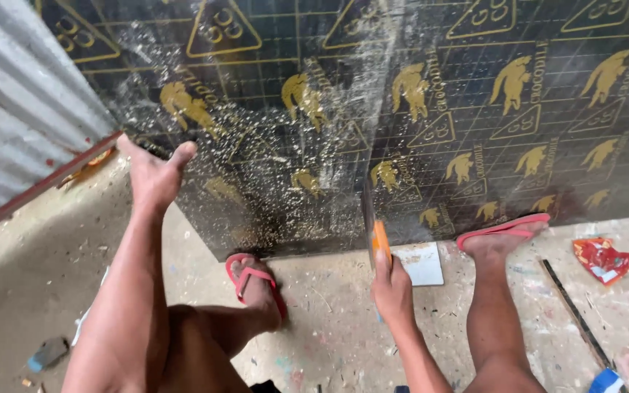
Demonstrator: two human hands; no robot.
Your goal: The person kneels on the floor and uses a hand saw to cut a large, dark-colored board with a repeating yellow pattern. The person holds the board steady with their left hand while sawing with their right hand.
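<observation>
A large black board [431,124] printed with gold animal and triangle marks lies raised off the floor, dusted with pale sawdust. My left hand [153,173] presses on its near-left corner. My right hand [391,285] is closed around the orange handle of a hand saw [374,231], whose blade stands in a cut at the board's near edge. My left foot [255,285] in a red sandal stands on the floor under the edge. My right foot [502,234] in a red sandal rests against the board's edge.
A white square tile [422,263] lies on the dusty concrete floor beside the saw. A red wrapper [603,259] and a long thin strip [575,314] lie at the right. Corrugated metal sheeting [16,94] and a rusty bar [38,188] bound the left side.
</observation>
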